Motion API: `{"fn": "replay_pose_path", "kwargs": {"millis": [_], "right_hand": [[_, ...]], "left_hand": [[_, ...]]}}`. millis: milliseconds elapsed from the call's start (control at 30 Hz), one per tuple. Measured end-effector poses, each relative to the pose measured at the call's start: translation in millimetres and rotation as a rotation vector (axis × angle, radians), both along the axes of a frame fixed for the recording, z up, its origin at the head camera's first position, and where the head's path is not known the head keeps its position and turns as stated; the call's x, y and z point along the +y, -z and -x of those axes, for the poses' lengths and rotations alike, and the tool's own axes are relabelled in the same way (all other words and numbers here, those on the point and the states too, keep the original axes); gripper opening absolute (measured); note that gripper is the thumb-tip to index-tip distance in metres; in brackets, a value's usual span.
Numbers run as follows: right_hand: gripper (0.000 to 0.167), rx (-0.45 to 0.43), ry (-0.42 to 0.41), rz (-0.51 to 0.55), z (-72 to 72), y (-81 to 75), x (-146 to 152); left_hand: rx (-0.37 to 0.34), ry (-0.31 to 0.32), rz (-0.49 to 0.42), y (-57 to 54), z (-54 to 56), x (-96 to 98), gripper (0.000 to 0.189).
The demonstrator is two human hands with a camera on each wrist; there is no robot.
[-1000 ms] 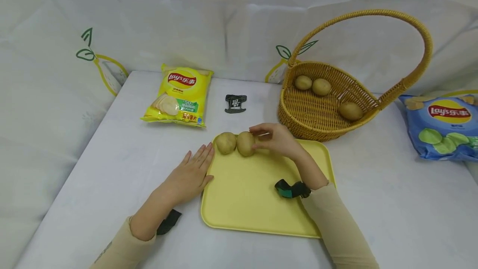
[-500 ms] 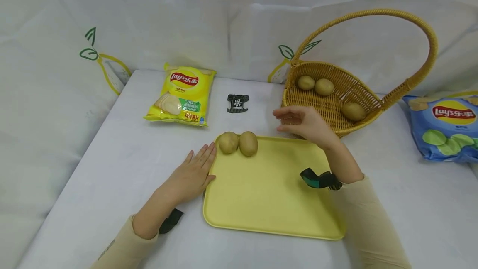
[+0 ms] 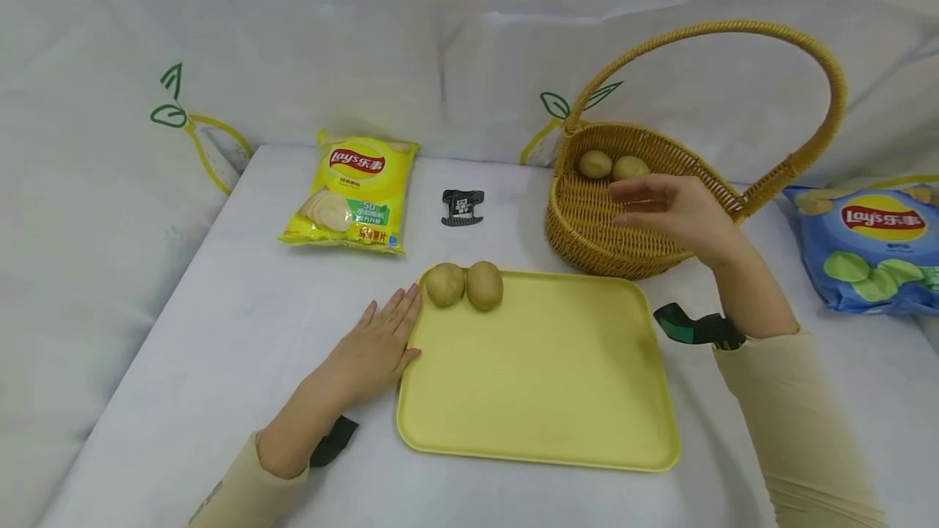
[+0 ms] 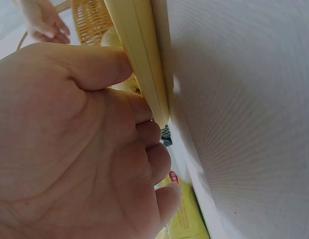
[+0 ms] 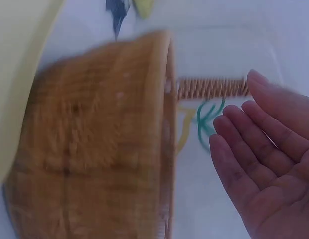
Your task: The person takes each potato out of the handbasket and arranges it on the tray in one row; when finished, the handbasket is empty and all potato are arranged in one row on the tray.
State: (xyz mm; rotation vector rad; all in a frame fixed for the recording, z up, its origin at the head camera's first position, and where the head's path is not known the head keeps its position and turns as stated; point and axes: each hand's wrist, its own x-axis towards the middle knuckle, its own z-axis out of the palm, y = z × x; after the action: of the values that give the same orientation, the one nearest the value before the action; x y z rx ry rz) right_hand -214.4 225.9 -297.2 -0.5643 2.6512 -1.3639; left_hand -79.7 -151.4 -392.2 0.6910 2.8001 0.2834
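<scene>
Right grip [image 3: 682, 209] hangs loose, seemingly over the basket [image 3: 579, 246]; left grip [image 3: 372, 354], relaxed, touches the tray [image 3: 535, 381].

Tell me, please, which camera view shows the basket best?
The head view. It shows the basket clearly, with its whole handle and much of its inside, though part is covered. The right wrist view shows its side large, but blurred and cut off. The left wrist view has only a small part near the top.

Two tan potatoes [image 3: 485, 286] lie in the yellow tray's [image 3: 539, 365] far left corner, others [image 3: 595, 164] in a basket [image 3: 579, 244].
</scene>
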Motion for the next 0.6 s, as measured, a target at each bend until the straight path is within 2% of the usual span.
{"fn": "replay_pose_path", "kwargs": {"millis": [300, 600], "right_hand": [[0.047, -0.078, 0.101, -0.162, 21.0, 0.2, 56.4], [0.056, -0.143, 0.109, -0.359, 36.7, -1.0, 78.0]], "left_hand": [[0.002, 0.000, -0.005, -1.9, -2.0, -0.3, 0.065], [0.012, -0.004, -0.024, -3.0, -4.4, -0.5, 0.064]]}}
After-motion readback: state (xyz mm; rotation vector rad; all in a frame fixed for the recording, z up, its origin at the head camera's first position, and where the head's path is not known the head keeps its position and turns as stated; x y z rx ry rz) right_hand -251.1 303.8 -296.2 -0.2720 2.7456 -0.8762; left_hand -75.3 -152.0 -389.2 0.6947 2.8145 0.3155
